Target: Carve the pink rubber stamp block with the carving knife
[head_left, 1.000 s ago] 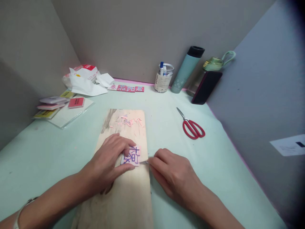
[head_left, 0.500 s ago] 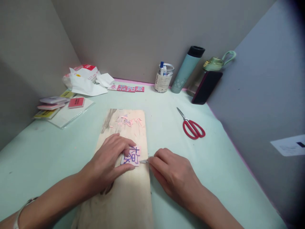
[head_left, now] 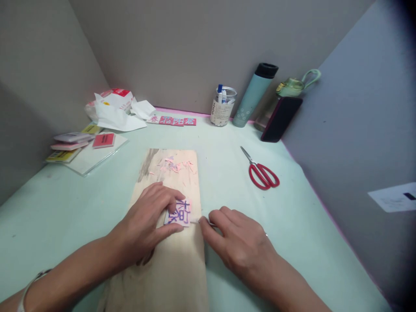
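pink, purple-lettered square slab (head_left: 182, 214) held by left hand (head_left: 149, 214); right hand (head_left: 237, 238) pinches slim silver metal blade (head_left: 194, 222) beside that hold, best steered clear of it.

The left hand (head_left: 147, 216) pins a small square tile (head_left: 182, 213) with purple character strokes flat on a wooden board (head_left: 172, 277), forefinger on its top and thumb along its near edge. The right hand (head_left: 238, 238) pinches a slim, pointed knife (head_left: 195, 222), its tip just beside the tile's right edge. Pink shavings (head_left: 177, 165) lie on the board's far end. To the right are closed red-handled scissors (head_left: 264, 175). Along the back wall stand a row of red character tiles (head_left: 175, 121), a glass jar (head_left: 221, 113) of pens, a leaning blue-green tumbler (head_left: 255, 95) and a propped-up phone (head_left: 282, 119) before a green-lidded bottle (head_left: 292, 89).
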